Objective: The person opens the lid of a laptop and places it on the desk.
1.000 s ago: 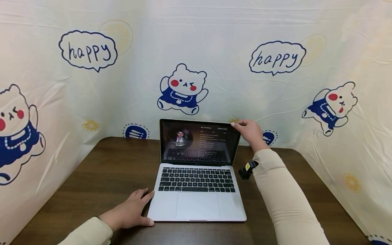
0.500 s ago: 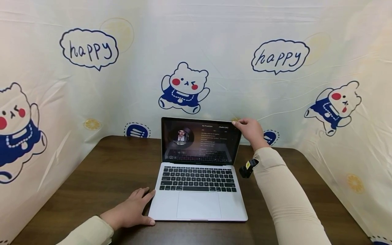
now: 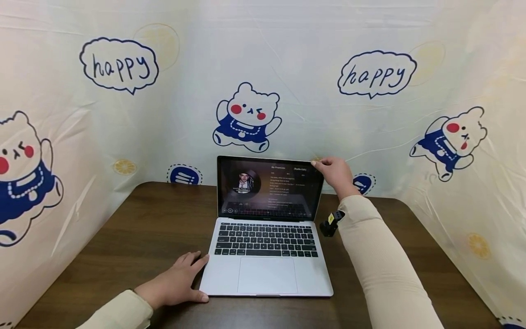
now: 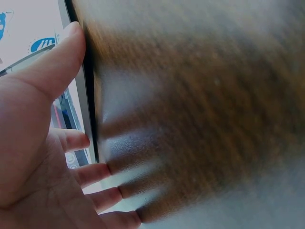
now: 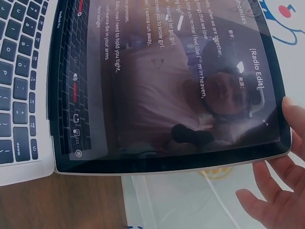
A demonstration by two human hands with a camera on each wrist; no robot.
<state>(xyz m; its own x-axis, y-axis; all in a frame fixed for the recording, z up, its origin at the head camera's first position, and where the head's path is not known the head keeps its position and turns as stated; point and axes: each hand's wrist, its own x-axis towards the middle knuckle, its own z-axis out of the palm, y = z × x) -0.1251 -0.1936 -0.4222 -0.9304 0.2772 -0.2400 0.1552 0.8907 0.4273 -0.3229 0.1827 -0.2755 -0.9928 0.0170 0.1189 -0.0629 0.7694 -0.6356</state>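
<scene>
An open silver laptop [image 3: 267, 274] with black keys stands on the brown wooden table, its screen [image 3: 267, 187] lit with a music player and lyrics. My right hand [image 3: 334, 176] pinches the top right corner of the lid. In the right wrist view its thumb [image 5: 294, 114] lies on the screen side and the other fingers reach behind the lid. At the laptop's left front my left hand [image 3: 174, 281] touches the base's edge, thumb at the front corner. The left wrist view shows its fingers [image 4: 93, 174] spread and fairly straight, fingertips on the tabletop.
The wooden table [image 3: 135, 228] extends to both sides of the laptop. A pale printed curtain [image 3: 176, 114] with bears and "happy" bubbles hangs behind and along both sides. A small black wrist camera [image 3: 331, 224] sits at the right sleeve, beside the laptop.
The lid's top edge and my right hand sit slightly higher in the head view, which has itself shifted a little. My left hand keeps its place at the base.
</scene>
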